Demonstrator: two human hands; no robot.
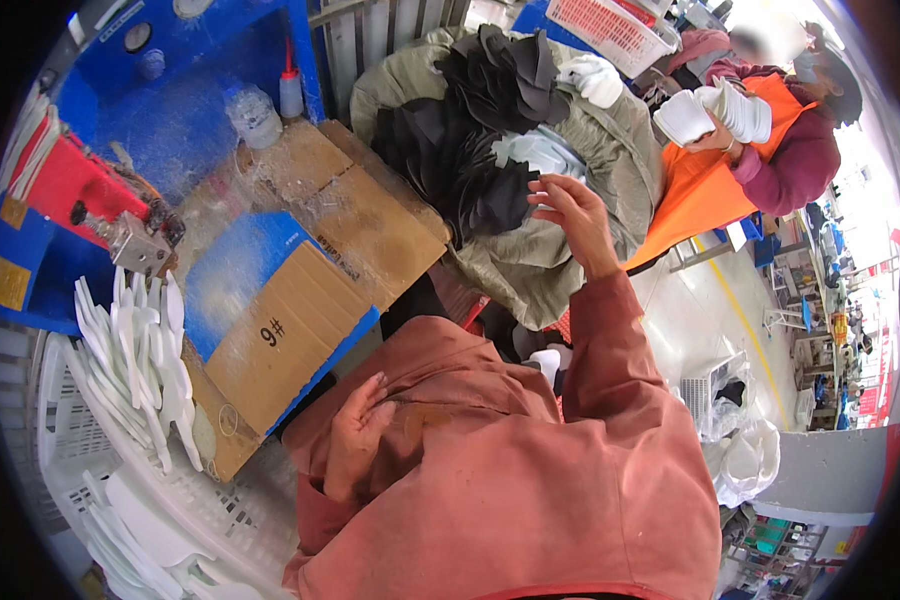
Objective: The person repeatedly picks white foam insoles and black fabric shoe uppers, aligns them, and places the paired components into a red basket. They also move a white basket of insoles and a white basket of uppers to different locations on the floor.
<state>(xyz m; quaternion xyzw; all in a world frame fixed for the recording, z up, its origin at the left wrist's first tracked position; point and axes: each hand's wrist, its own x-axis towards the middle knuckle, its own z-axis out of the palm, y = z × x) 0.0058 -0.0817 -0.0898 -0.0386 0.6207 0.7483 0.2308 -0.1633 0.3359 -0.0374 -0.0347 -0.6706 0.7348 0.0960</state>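
Note:
My right hand (578,215) reaches out over a large grey-green cloth sack, its fingertips pinched at the edge of a thin black cut piece (505,195). More black pieces (500,80) lie in loose fanned stacks in the sack (610,150), along with some white ones (592,78). My left hand (358,435) is held above my lap, fingers stretched out and slightly bent, with nothing visible in it. Left of it is a brown cardboard sheet (290,320) on a blue board at the bench edge.
A machine with a red guard (75,180) and metal head stands on the blue bench. White strips (135,350) stand at a white basket (70,420). A clear jar (255,118) and red-tipped bottle (290,85) sit behind. A co-worker in an orange apron (700,195) holds white pads (715,110).

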